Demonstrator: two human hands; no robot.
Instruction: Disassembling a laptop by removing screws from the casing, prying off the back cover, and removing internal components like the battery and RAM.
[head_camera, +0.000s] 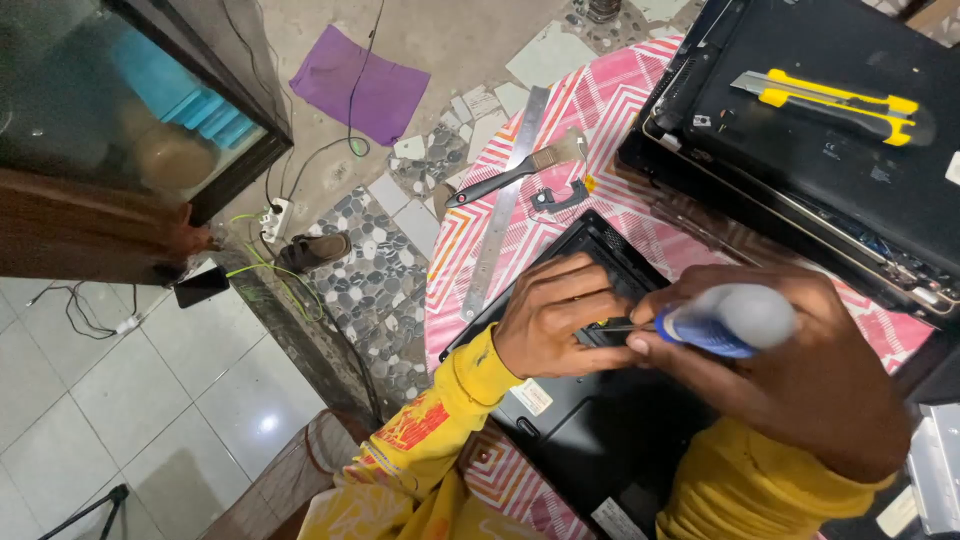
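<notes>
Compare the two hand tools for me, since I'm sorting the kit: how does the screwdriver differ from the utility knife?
The screwdriver has a blue and white handle; the utility knife is yellow and black. The screwdriver is gripped in the right hand, tip down beside the left hand; the utility knife lies untouched. The screwdriver is over the black panel; the utility knife rests on the opened laptop.

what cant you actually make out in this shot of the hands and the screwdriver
- Head view: the screwdriver tip and whatever it touches, hidden under the left hand fingers.
- Head view: the screwdriver's handle end, blurred.
- Head view: the black panel being worked on, its near end cut off by the bottom edge.
- Head view: the right hand fingers, curled out of sight.
</notes>
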